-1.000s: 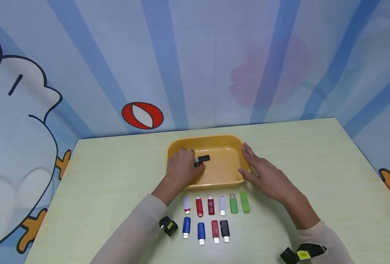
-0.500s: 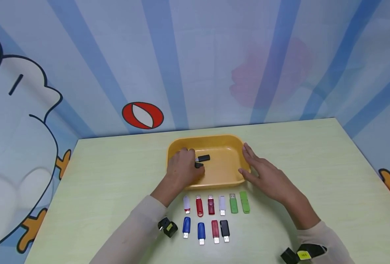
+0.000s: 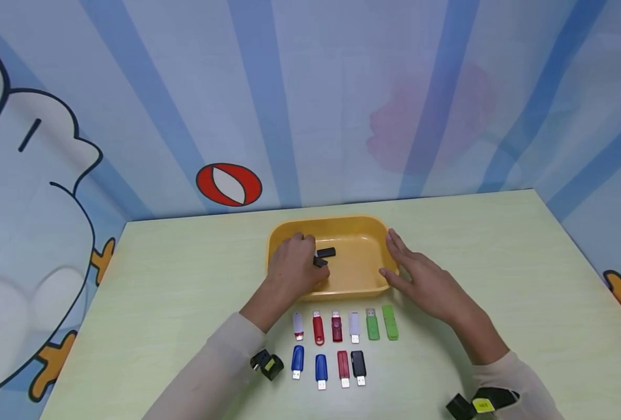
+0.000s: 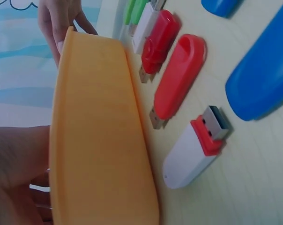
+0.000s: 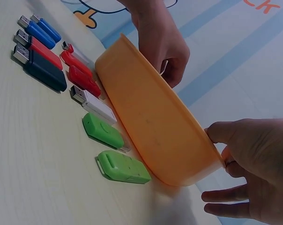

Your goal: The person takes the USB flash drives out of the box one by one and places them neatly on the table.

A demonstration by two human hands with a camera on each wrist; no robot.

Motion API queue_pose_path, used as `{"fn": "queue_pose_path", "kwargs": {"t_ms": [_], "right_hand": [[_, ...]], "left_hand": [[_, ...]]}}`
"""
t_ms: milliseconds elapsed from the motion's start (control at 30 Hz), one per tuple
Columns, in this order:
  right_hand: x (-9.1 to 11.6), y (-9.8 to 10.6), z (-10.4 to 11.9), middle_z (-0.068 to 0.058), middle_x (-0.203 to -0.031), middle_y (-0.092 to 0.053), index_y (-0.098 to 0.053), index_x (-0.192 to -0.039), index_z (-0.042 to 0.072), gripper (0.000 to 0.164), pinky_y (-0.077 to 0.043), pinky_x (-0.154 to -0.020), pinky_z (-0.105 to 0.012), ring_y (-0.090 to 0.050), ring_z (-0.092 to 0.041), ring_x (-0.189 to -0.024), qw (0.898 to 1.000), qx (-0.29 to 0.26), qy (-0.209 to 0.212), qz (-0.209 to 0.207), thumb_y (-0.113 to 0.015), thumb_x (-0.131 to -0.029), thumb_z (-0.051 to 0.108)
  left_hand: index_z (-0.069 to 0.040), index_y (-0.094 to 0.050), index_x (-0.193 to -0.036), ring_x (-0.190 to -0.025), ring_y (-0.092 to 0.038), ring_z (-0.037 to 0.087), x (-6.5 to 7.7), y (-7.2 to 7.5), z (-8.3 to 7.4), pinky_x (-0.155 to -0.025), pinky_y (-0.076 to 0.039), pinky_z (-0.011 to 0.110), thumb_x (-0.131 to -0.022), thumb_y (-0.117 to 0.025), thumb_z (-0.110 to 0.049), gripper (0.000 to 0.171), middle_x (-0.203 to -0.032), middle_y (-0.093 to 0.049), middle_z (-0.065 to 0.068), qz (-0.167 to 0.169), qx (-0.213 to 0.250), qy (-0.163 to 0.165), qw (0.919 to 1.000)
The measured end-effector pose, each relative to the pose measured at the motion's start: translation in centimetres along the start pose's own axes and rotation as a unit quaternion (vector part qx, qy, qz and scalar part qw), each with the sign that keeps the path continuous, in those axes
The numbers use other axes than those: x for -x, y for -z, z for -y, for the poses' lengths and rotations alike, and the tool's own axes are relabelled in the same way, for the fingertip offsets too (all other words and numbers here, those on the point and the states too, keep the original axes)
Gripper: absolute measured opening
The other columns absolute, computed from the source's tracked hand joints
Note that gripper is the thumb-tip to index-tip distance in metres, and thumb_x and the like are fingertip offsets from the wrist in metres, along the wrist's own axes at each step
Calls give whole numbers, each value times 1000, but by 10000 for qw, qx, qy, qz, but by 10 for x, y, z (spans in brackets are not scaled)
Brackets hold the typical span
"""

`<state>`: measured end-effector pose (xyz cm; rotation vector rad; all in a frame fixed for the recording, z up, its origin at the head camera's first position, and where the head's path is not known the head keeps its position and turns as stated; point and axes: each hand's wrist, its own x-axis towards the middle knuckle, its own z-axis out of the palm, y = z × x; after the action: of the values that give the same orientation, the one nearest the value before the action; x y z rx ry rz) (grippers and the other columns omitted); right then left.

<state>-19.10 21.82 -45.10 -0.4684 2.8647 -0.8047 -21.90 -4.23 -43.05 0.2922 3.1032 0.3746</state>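
Observation:
My left hand reaches down inside the left part of a yellow tray. Its bent fingers and thumb pinch a black USB stick, mostly hidden by the hand. Just beyond it in the tray lies another black USB stick. At the tray's right end, my right hand rests on the rim with fingers spread and fairly straight. In the right wrist view its thumb touches the rim, while two lower fingers stick out straight beneath.
Two rows of USB sticks lie before the tray. The back row has a white-and-red one, two red, a white and two green. In front are two blue, a red and a black.
My left hand has shifted slightly right within the tray, and the black stick at its fingers has moved and tilted a little with it. The right hand has stayed at the rim.

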Motion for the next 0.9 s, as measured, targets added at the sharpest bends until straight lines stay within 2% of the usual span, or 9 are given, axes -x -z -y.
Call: {"fn": "queue_pose_path", "kwargs": {"t_ms": [367, 600, 767, 900], "right_hand": [[0, 0, 0, -8, -178, -14, -18, -169, 10, 79, -40, -117, -67, -34, -46, -156, 10000, 37, -44, 44, -57, -109, 43], [-1, 3, 1, -8, -178, -14, -18, -169, 10, 78, -40, -116, -68, -34, -46, -156, 9997, 193, -93, 82, -56, -109, 44], [-3, 5, 1, -7, -179, -12, -17, -169, 11, 77, -40, -116, -68, -35, -45, -156, 9996, 248, -95, 99, -54, -110, 44], [-3, 5, 0, -7, -179, -12, -17, -169, 10, 76, -41, -116, -68, -35, -45, -156, 9996, 264, -86, 95, -53, -111, 44]], "left_hand": [[-3, -70, -111, -88, -56, 22, 10, 12, -8, -72, -54, 29, -87, -85, -28, 38, -99, -63, 8, -141, 122, -288, 9994], [-5, -70, -108, -91, -56, 22, 18, 20, -12, -77, -54, 31, -85, -87, -23, 35, -102, -63, 7, -413, 347, -797, 9954], [-4, -71, -114, -99, -58, 24, 23, 27, -18, -90, -55, 38, -84, -89, -24, 40, -109, -66, 8, -574, 429, -1046, 9919], [-5, -71, -117, -104, -57, 24, 30, 31, -24, -98, -54, 41, -84, -90, -25, 42, -114, -66, 8, -509, 583, -1112, 9908]]}}
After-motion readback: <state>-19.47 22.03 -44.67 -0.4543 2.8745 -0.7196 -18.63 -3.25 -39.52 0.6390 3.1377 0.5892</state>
